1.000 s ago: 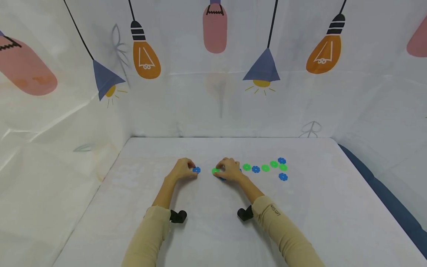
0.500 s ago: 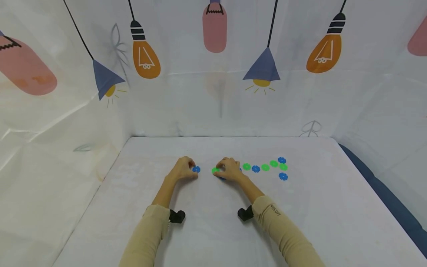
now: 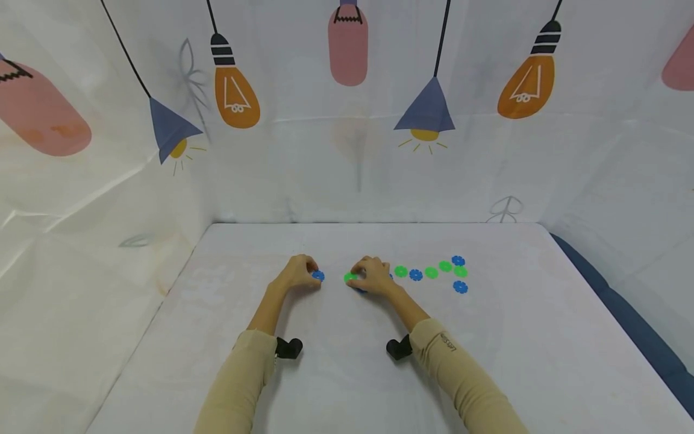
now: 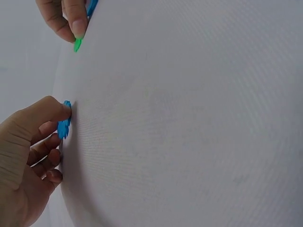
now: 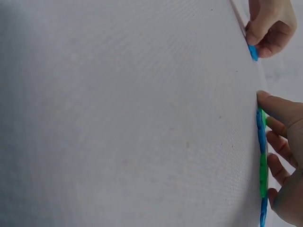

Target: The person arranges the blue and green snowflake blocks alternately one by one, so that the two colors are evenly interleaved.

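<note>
Slippage is the likeliest fault: a blue flower disc [image 3: 318, 276] is pinched flat against the white counter [image 3: 336, 374] by the curled fingers of the left hand [image 3: 295, 275], while a green disc [image 3: 350, 278] joined to a blue one is gripped by the right hand [image 3: 372, 275], and a skewed meeting of the pieces could flick one loose or jolt the row of discs [image 3: 431, 272] lying just beside the right hand. The counter is covered in plain white cloth and is enclosed by a backdrop printed with lamps and bulbs [image 3: 237, 96], with a dark blue edge [image 3: 623, 313] seen at far right.
</note>
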`<state>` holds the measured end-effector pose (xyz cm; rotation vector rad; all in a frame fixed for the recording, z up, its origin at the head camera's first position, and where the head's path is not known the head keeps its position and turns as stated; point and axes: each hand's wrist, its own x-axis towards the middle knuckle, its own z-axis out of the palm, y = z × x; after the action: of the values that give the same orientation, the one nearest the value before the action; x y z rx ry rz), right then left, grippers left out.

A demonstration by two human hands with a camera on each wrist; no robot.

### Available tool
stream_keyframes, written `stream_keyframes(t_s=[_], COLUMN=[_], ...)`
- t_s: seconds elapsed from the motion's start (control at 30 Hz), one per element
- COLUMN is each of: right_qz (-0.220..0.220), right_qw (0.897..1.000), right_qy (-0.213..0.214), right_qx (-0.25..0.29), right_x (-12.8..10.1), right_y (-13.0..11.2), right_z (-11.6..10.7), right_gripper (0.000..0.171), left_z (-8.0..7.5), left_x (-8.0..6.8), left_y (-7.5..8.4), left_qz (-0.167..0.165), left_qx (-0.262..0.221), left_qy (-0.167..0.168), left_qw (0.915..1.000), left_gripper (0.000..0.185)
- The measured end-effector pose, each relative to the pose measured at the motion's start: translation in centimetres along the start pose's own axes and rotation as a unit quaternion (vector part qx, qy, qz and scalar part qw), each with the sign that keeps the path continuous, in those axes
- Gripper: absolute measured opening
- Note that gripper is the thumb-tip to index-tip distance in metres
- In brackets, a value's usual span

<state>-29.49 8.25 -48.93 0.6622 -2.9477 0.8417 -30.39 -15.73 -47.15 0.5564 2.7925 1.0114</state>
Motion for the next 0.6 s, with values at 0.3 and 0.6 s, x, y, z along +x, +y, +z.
stream_keyframes(t_s=[0.3,0.6], right_qz=[-0.005,-0.028], right_qw=[1.000,0.999], right_qy=[0.002,0.011], right_qx=[0.013,0.030], right_x=[0.1,0.2], right_y=[0.3,1.1], right_z=[0.2,0.7], right_gripper=[0.032,0.038], left_z=[0.2,0.5], left_x=[-0.1,-0.3], left_y=[0.2,0.4], left_qz=[0.002,0.013], left_qx=[-0.001,0.020], left_qy=[0.001,0.016], left_qw=[1.0000,0.9996], left_gripper=[0.033,0.032])
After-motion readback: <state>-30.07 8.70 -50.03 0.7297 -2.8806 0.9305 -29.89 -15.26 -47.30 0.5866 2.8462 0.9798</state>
